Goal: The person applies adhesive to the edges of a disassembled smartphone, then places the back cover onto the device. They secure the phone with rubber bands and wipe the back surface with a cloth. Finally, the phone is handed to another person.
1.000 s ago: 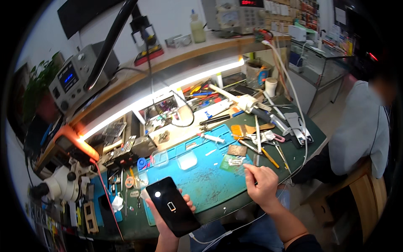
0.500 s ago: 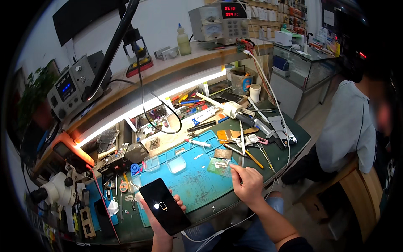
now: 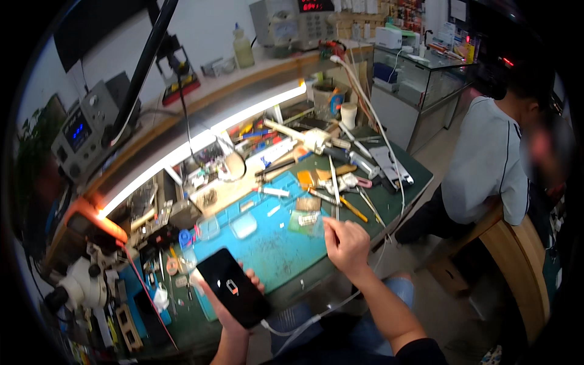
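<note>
A black smartphone (image 3: 240, 298) leans in my left hand (image 3: 226, 316), its screen toward me and showing a battery icon with a red part. Thumb and fingers wrap its two long sides. A white cable (image 3: 286, 333) meets the phone's lower end and runs off to the right. My right hand (image 3: 347, 246) is raised over the mat's right edge with its fingers curled in; whatever they may pinch is hidden. Just beyond those fingertips lies a small green-and-clear packet (image 3: 304, 222) on the blue work mat (image 3: 274, 243).
Brushes, a syringe and tweezers crowd the bench around a white glue gun (image 3: 316, 141). Clear plastic trays (image 3: 243, 225) sit on the mat. An orange multimeter (image 3: 100, 226) and microscope part (image 3: 79, 286) stand left. A power supply (image 3: 292, 24) tops the shelf. Another person (image 3: 483, 158) sits right.
The whole view has shifted, so the bench appears further left and up. The battery icon on the phone now has a red part. Both hands keep nearly the same pose.
</note>
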`<action>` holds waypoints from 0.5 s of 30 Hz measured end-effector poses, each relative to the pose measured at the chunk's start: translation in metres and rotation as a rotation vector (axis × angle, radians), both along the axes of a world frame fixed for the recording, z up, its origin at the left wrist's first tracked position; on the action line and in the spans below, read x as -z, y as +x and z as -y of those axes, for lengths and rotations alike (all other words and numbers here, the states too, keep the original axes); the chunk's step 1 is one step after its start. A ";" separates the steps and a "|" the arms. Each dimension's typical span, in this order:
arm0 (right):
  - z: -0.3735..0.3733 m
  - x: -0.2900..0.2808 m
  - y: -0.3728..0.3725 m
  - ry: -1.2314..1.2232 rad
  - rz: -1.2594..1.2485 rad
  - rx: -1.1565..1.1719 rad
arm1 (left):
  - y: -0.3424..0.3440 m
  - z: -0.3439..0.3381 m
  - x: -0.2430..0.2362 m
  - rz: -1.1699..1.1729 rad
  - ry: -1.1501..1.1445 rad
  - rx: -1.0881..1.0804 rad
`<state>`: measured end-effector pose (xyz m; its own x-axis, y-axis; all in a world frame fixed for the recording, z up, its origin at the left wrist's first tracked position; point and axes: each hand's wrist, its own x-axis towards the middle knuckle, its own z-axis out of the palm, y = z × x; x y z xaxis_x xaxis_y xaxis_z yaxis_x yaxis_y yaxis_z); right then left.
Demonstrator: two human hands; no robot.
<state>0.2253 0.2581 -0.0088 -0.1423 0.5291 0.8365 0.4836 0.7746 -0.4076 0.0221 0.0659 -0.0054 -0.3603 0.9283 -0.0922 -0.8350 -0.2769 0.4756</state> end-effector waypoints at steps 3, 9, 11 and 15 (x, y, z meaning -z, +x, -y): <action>-0.005 0.005 -0.002 -0.031 0.038 -0.027 | -0.003 -0.003 0.004 0.058 0.045 0.001; -0.006 0.003 0.003 -0.089 0.134 -0.103 | -0.005 -0.009 0.000 0.079 0.187 0.049; -0.005 0.003 0.003 -0.094 0.131 -0.145 | -0.005 -0.006 0.000 0.070 0.190 0.046; -0.001 -0.001 0.004 -0.159 0.140 -0.244 | -0.005 -0.001 -0.001 0.084 0.176 0.013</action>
